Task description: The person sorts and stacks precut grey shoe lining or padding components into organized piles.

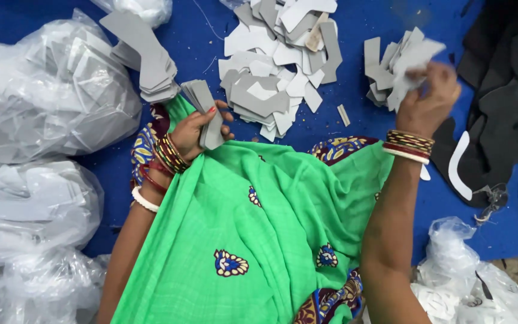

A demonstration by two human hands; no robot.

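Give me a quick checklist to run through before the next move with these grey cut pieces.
1. Left hand grips its stack of grey pieces: ok.
2. Right hand has hold of a grey piece: ok, though blurred.
3. Small pile under the right hand is within reach: ok.
4. Loose heap sits on the blue sheet, clear of the green cloth: ok.
5. Edges of the left-hand stack aligned: cannot tell.
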